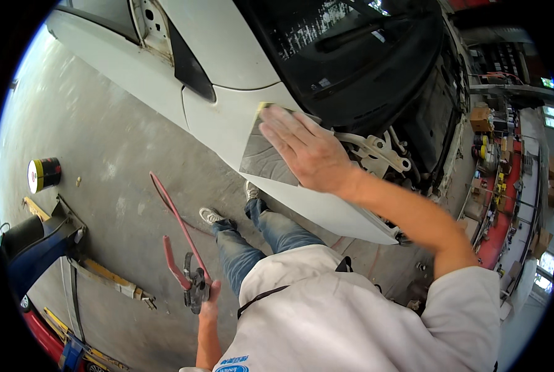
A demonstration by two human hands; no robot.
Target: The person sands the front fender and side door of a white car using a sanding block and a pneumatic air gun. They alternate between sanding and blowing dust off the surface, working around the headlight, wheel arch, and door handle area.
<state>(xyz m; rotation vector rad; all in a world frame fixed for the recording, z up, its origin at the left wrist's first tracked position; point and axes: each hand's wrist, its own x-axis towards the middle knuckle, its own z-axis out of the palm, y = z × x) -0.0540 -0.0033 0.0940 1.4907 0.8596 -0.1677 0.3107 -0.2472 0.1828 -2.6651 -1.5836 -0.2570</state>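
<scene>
Fingers (286,129) of the right hand (319,158) are stretching out straight and lying close together, pale with dust, their grip wide and flat on a gray patch (265,156) of the white fender (224,121) (whether anything is sitting under the palm, I cannot tell). That patch is lying below the windshield (345,62), just beside the metal bracket (376,150), and it is showing straight edges, fine wavy lines and a bit of yellow at its top corner; whether it is a sheet or a coating, I cannot tell.

Well apart from the fender, the left hand (210,305) is holding a black tool (196,292), its grip narrow around the lumpy body, though the tool is hiding most of the fingers. A thin pinkish hose (179,218) is rising from there in a long curve, and a shorter, thicker red handle (172,263) is jutting up beside it. Beneath, concrete (122,167) is spreading out, smooth, gray and blotched, with a round dark bucket (44,174) lying on its side.
</scene>
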